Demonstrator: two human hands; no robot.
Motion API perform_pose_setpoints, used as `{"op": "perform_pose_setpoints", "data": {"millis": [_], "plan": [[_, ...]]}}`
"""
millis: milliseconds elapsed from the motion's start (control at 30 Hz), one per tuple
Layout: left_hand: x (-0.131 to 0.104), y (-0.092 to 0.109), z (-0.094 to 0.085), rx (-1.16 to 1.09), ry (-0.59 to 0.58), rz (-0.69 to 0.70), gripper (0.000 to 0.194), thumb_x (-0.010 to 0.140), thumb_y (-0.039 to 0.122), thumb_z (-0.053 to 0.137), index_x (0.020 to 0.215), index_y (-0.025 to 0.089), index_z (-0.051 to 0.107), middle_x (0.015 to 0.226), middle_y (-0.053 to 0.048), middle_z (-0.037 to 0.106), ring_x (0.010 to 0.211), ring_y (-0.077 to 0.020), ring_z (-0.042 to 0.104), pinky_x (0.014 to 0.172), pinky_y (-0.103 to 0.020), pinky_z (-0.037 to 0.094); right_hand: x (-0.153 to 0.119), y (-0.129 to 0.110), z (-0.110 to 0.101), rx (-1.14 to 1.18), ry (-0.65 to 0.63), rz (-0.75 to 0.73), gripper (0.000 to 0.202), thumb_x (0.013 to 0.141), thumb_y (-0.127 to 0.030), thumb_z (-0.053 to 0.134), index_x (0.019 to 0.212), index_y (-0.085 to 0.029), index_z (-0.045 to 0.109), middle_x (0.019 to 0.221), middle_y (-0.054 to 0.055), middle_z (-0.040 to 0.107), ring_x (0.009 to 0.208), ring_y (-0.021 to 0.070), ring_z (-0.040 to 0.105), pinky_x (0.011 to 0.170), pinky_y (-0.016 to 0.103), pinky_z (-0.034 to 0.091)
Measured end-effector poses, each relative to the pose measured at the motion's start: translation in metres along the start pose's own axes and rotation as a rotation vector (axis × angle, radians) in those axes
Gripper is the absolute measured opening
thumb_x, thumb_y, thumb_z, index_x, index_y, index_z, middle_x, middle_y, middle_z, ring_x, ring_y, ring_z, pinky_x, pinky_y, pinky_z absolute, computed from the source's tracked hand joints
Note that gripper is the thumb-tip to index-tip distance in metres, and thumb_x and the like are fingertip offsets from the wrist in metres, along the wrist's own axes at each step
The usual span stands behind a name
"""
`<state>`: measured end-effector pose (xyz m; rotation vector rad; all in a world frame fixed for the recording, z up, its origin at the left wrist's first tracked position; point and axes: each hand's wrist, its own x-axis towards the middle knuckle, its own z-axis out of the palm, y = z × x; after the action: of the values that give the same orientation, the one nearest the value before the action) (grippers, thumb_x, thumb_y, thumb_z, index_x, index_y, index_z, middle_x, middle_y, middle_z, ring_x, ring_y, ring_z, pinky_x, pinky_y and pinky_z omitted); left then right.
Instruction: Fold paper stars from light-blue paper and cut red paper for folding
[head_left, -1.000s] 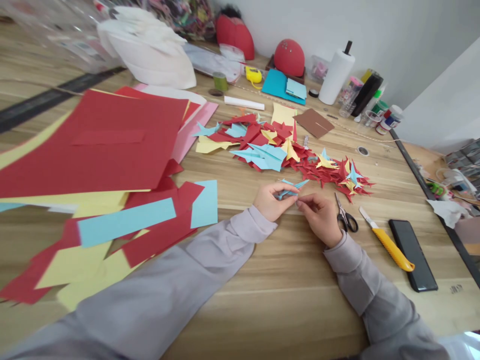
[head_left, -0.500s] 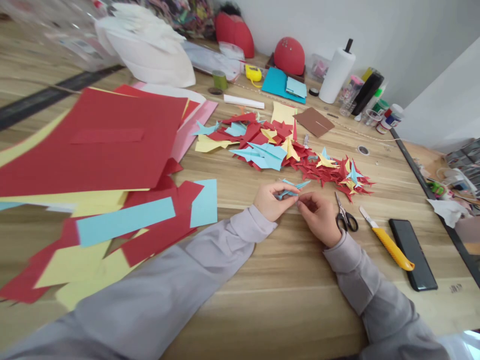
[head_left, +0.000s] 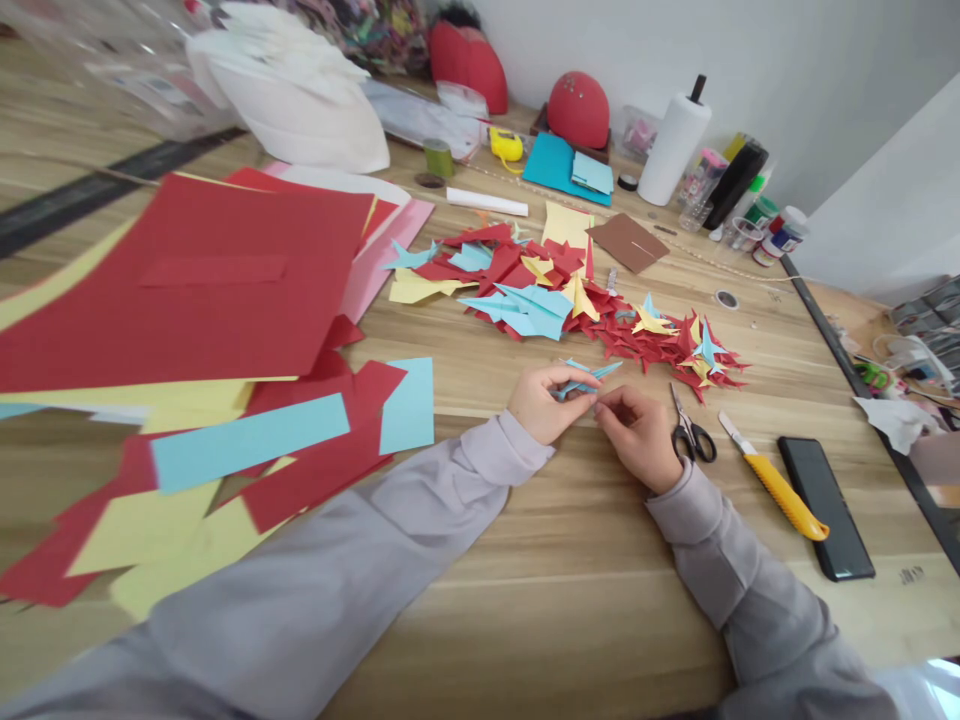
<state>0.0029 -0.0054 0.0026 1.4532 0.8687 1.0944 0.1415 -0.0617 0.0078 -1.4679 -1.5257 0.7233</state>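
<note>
Pinched between the thumb and fingers of my left hand [head_left: 549, 402] is a small blue folded paper plane [head_left: 604, 371], its pointed end sticking out to the right. The fingertips of my right hand [head_left: 637, 432] are pressed together right beside my left thumb; what they hold, if anything, is hidden. Just beyond both hands lies a pile of folded paper pieces, mostly red paper planes [head_left: 517, 268] with some yellow and blue ones. To the right of my right hand are black-handled scissors [head_left: 693, 434] and a yellow utility knife [head_left: 784, 492].
Large red paper sheets [head_left: 247, 300] and a blue strip [head_left: 251, 440] lie on the left. A black phone [head_left: 829, 515] sits at the right beside the knife. Farther back are a yellow tape measure [head_left: 506, 147], a brown card [head_left: 628, 243] and a white roll [head_left: 675, 150].
Almost nothing differs. Both hands keep the same place and grip, with the blue paper between them barely shifted.
</note>
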Motion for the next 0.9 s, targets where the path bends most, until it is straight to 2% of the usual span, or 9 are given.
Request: {"op": "perform_pose_setpoints", "data": {"millis": [267, 500, 900], "plan": [[0.0003, 0.0029, -0.0004, 0.010, -0.005, -0.019, 0.010, 0.061, 0.018, 0.070, 0.071, 0.015, 0.072, 0.077, -0.006, 0.071, 0.067, -0.0157, 0.063, 0.061, -0.025, 0.048, 0.0006, -0.0014, -0.0017, -0.027, -0.044, 0.002, 0.013, 0.077, -0.025, 0.056, 0.067, -0.018, 0.055, 0.056, -0.002, 0.052, 0.051, 0.0100, 0.045, 0.048, 0.023, 0.035], [0.0062, -0.0033, -0.0029, -0.112, 0.016, -0.091, 0.014, 0.058, 0.021, 0.072, 0.071, 0.015, 0.071, 0.082, -0.007, 0.072, 0.075, -0.0182, 0.065, 0.068, -0.028, 0.050, 0.0018, 0.0054, 0.0009, 0.051, -0.057, 0.041, 0.017, 0.080, -0.034, 0.058, 0.077, -0.018, 0.063, 0.063, 0.001, 0.062, 0.057, 0.0135, 0.055, 0.056, 0.026, 0.044], [0.0067, -0.0050, -0.0024, -0.156, 0.034, -0.112, 0.016, 0.057, 0.022, 0.074, 0.071, 0.016, 0.071, 0.083, -0.007, 0.073, 0.077, -0.0194, 0.065, 0.068, -0.029, 0.051, 0.0010, 0.0066, 0.0017, 0.192, -0.031, 0.079, 0.021, 0.079, -0.039, 0.063, 0.083, -0.019, 0.063, 0.068, 0.001, 0.063, 0.059, 0.0136, 0.057, 0.057, 0.026, 0.047]]}}
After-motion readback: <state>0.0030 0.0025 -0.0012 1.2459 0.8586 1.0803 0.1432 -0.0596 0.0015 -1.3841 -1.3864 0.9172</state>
